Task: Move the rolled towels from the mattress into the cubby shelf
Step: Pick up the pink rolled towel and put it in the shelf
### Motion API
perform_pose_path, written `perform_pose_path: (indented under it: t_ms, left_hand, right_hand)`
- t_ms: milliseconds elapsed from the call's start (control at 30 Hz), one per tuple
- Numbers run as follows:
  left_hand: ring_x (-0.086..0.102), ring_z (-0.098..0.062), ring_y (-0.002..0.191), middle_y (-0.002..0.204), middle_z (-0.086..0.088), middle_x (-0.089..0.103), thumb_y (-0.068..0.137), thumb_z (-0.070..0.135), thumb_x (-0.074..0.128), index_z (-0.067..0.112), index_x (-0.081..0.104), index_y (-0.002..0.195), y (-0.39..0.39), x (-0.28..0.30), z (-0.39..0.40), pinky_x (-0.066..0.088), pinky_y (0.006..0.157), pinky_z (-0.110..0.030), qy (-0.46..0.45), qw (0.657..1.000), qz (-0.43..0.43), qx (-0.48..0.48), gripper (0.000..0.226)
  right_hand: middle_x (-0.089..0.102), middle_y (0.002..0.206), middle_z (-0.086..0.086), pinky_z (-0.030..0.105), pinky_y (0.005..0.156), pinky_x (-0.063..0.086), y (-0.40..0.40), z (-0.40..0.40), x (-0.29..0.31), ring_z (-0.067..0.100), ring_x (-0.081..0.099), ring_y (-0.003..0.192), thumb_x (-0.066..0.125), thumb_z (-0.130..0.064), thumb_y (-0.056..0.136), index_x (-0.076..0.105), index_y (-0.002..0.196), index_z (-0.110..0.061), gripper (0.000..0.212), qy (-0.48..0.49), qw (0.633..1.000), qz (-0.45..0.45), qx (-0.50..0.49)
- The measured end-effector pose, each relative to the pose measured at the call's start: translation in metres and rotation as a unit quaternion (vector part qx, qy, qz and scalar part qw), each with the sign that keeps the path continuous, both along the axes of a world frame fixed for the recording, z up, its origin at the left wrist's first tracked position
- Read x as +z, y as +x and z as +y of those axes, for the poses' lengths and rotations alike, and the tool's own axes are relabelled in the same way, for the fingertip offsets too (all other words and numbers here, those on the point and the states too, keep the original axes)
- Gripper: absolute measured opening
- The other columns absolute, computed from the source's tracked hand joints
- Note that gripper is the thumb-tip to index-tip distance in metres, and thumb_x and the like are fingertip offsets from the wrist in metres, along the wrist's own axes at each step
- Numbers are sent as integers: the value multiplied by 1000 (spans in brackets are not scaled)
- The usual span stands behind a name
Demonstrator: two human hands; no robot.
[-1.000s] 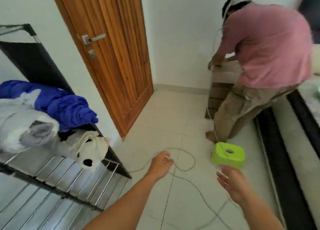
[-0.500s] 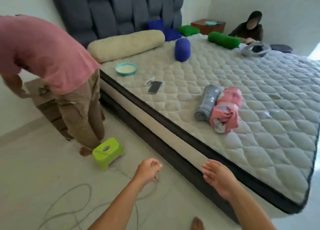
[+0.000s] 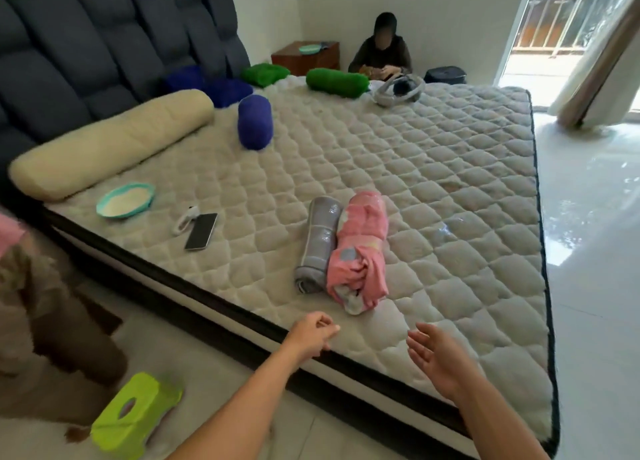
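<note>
- Reaching over the near edge of the mattress [image 3: 433, 168], both bare hands hover empty
- Left hand [image 3: 311, 333] has its grip loosely curled, fingers bent toward the thumb, holding nothing
- Right hand [image 3: 438, 359] has its grip open, palm turned inward and fingers spread, holding nothing
- Grey rolled towel [image 3: 318, 243] and pink rolled towel [image 3: 360, 251] lie side by side and touching on the mattress, just beyond the hands
- Blue rolled towel [image 3: 254, 121] lies farther up the mattress, near a cream bolster [image 3: 110, 144]
- Green rolled towel [image 3: 336, 82] lies at the far edge; another green roll [image 3: 265, 74] and a blue one [image 3: 225, 90] rest by the headboard [image 3: 104, 43]
- Smartphone [image 3: 201, 231] and a teal bowl [image 3: 125, 201] sit on the mattress to the left
- Lime green stool [image 3: 135, 414] stands on the floor beside a second person's legs
</note>
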State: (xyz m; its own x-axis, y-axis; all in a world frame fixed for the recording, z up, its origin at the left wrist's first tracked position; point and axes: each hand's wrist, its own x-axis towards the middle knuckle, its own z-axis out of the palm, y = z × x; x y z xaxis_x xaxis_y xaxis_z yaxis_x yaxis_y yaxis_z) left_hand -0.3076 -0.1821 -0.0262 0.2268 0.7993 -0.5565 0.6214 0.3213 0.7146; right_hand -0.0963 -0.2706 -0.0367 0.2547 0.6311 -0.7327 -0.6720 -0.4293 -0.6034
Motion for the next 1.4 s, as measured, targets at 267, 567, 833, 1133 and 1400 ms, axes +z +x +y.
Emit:
perform_pose_path:
  t_ms: [267,567,833,1133,1400]
  left_hand:
    - [52,-4,44,73,-1,56,91,13,59,13,55,91,31,-16,123,34,36,-11,25,998,4,-50,4]
    - [59,-28,110,113,-12,62,73,32,75,9,52,126,90,-51,291,49,96,-38,66,986,46,-146,63]
    - [58,-27,117,130,-10,60,62,29,78,12,44,134,128,-62,380,45,104,-43,44,973,24,-225,82]
    - [58,-36,114,125,-21,60,85,23,65,1,59,123,159,-53,387,49,92,-39,26,972,73,-220,44]
    - [51,-23,84,94,-12,54,94,14,49,14,52,79,159,-44,359,45,69,-31,43,957,53,-281,15]
  right_hand:
    - [56,117,26,34,85,51,-12,98,-9,29,59,106,55,-25,95,44,137,-5,47,-22,998,31,42]
    - [74,105,12,47,91,55,-31,213,-43,31,67,105,75,-42,68,75,98,-18,38,-11,995,-99,-16]
    - [73,83,-4,31,87,51,-9,244,-63,12,66,81,68,1,74,71,69,-22,24,-71,944,-288,-141]
    - [74,100,13,39,75,59,26,254,-60,27,70,93,59,-14,77,69,105,-8,31,-50,969,-181,-159]
    - [65,92,20,30,55,52,42,205,-47,28,65,76,51,0,81,60,108,1,29,-20,967,-156,-202]
